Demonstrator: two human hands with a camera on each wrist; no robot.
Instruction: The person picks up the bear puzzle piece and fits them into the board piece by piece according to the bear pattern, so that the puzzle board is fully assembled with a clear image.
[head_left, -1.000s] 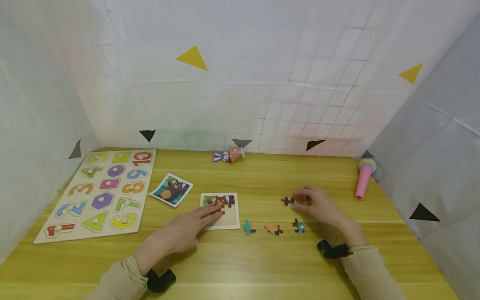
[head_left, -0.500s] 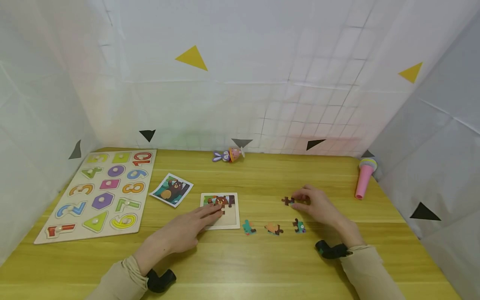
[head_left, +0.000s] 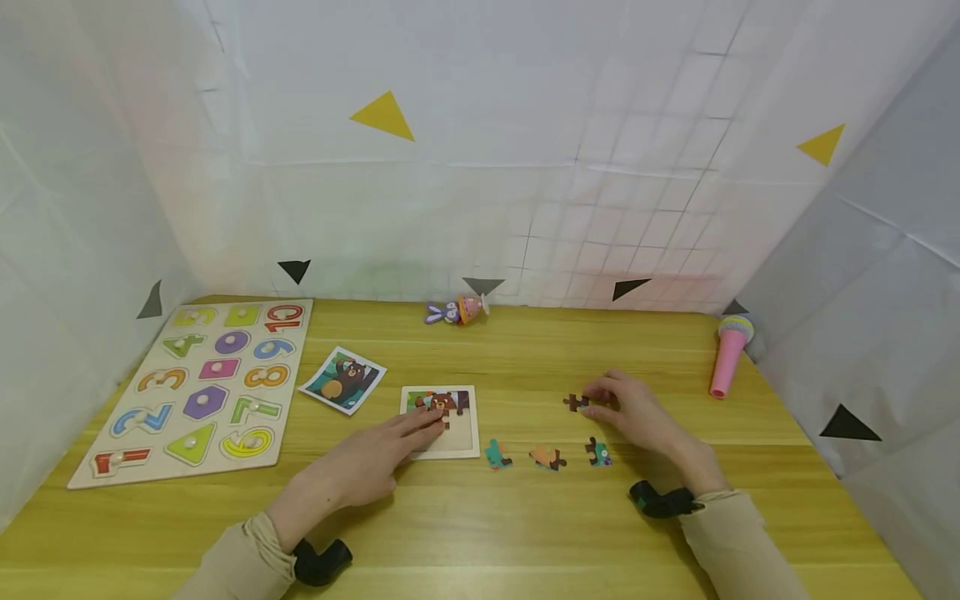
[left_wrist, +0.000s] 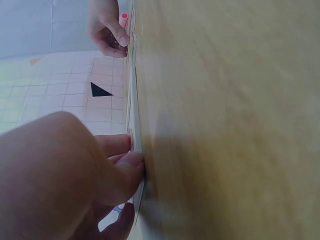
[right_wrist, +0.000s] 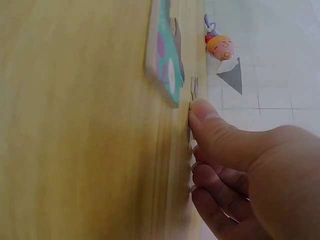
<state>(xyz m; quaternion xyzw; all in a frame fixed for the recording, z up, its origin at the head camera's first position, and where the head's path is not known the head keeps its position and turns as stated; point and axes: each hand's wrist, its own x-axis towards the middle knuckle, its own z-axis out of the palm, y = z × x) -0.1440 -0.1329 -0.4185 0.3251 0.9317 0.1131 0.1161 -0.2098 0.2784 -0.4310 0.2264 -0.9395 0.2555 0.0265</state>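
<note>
The brown puzzle piece [head_left: 575, 403] is lying on the table [head_left: 525, 533], right of the puzzle tray [head_left: 441, 422]; the right hand [head_left: 633, 412] is pinching it between thumb and fingertips. The left hand [head_left: 367, 462] is pressing straight fingers on the tray, steadying it. A good placement likely calls for a firm pinch and matching tabs. The number board [head_left: 198, 387] is showing digits 1–10; no brand is legible.
</note>
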